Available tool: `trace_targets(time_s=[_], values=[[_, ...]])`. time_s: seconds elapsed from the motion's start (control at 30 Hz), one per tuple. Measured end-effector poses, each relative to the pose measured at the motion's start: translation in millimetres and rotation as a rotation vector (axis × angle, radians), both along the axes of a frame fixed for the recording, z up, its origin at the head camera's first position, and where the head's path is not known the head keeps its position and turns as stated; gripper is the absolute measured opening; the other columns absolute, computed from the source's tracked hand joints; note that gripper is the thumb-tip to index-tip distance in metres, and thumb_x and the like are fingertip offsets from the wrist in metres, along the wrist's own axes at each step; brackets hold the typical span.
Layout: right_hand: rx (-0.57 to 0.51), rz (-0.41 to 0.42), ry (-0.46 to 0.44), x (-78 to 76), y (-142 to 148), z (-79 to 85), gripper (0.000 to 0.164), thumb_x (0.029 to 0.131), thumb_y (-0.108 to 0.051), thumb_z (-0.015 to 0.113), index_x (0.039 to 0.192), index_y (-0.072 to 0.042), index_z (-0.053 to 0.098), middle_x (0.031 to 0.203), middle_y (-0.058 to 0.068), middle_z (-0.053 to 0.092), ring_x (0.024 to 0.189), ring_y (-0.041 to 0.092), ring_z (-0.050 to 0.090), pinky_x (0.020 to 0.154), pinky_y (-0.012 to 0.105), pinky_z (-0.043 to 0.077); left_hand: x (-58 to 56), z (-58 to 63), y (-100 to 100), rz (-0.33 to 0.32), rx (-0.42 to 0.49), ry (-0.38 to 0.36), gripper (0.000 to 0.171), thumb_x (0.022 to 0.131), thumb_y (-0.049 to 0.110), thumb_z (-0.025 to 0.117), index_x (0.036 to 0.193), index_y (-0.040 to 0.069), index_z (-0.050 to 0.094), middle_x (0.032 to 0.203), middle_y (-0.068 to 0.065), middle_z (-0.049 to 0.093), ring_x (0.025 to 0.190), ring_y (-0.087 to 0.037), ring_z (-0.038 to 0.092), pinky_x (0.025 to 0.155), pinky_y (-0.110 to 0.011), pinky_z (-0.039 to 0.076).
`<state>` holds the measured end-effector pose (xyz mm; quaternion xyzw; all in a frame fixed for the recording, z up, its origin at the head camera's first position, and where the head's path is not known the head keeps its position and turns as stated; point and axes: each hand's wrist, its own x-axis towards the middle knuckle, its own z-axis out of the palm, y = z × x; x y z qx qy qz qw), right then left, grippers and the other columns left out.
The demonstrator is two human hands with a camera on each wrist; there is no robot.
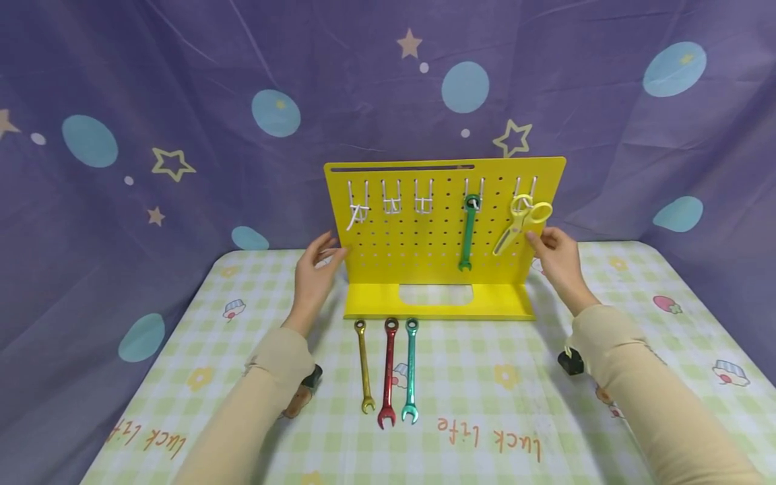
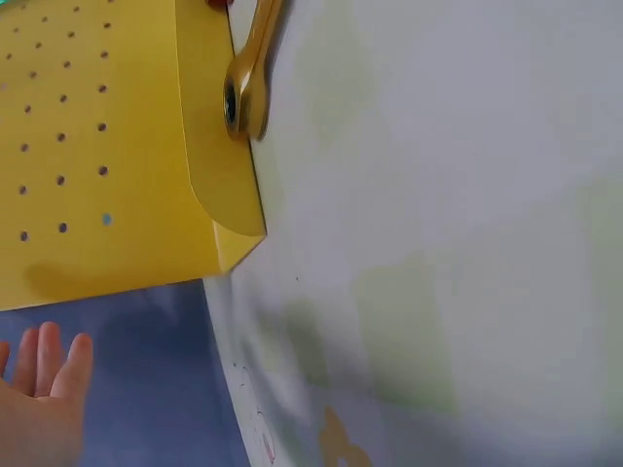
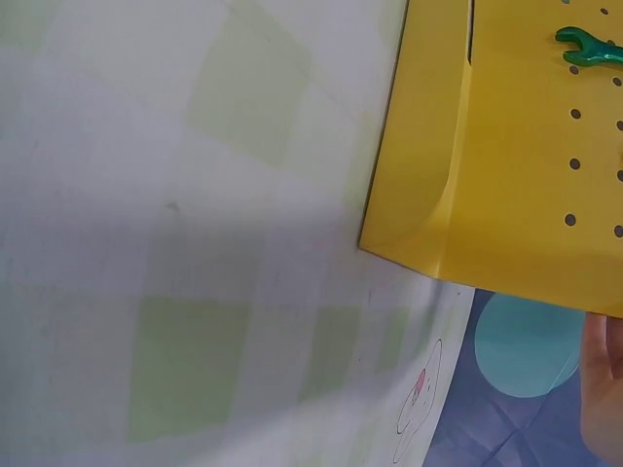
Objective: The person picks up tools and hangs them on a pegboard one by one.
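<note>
Left grip (image 1: 313,281) released, fingers bent, beside upright yellow perforated board (image 1: 370,275); right grip (image 1: 560,259) pinches opposite edge, thumb in front, yellow scissors (image 1: 517,228) just above.

Purple star-patterned fabric (image 1: 364,81) hanging behind and beside a checked tablecloth (image 1: 473,384) shows a curtained-off tabletop workspace, its wider setting unclear.

Grips a yellow board (image 1: 436,273) by its right edge with the right hand (image 1: 560,261), thumb just below hanging scissors (image 1: 516,226). Holds the left hand (image 1: 316,273) at the opposite edge. Has a green wrench (image 1: 469,232) hung between both hands' fingers, plus a gold wrench (image 1: 364,367), red wrench (image 1: 389,374) and teal wrench (image 1: 411,370) lying nearer the left fingertips.
</note>
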<state>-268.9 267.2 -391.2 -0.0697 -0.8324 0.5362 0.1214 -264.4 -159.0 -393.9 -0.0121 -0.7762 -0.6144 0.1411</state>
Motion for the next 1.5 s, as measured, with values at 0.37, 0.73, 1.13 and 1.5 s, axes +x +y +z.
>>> trace_targets(time_s=[0.37,0.73,1.13,1.5], values=[[0.022,-0.022,0.065,-0.4,-3.6,-2.3,0.048,0.101,-0.037,0.056,0.117,0.008,0.054,0.117,0.029,0.062,0.08,0.002,0.057,0.067,0.012,0.046,37.3,8.3,-0.9,-0.057,-0.075,0.029,0.043,0.096,0.023,0.067,0.137,0.012,0.058,0.131,-0.006,0.061,0.114,-0.02,0.058,0.096,-0.035,0.048],[0.024,-0.021,0.021,4.0,-5.0,2.2,0.056,0.101,-0.043,0.053,0.125,0.008,0.053,0.122,0.025,0.06,0.092,0.004,0.054,0.078,0.018,0.047,67.5,13.3,17.7,-0.185,-0.175,0.008,0.039,0.094,0.027,0.07,0.129,0.011,0.063,0.126,-0.005,0.064,0.109,-0.021,0.061,0.094,-0.042,0.049],[0.022,0.003,0.035,1.9,-5.3,-0.4,0.056,0.1,-0.043,0.052,0.124,0.007,0.053,0.121,0.024,0.061,0.097,0.01,0.058,0.079,0.017,0.048,83.0,0.9,45.7,-0.295,-0.306,-0.091,0.038,0.09,0.026,0.075,0.125,0.015,0.066,0.118,0.002,0.067,0.106,-0.019,0.063,0.088,-0.038,0.054],[0.025,0.009,0.029,2.7,-5.2,0.9,0.057,0.1,-0.045,0.051,0.125,0.007,0.053,0.121,0.025,0.061,0.1,0.016,0.059,0.08,0.02,0.048,95.5,-6.8,55.6,-0.447,-0.488,-0.261,0.045,0.088,0.039,0.076,0.124,0.014,0.066,0.115,-0.002,0.067,0.103,-0.021,0.063,0.082,-0.037,0.053]])
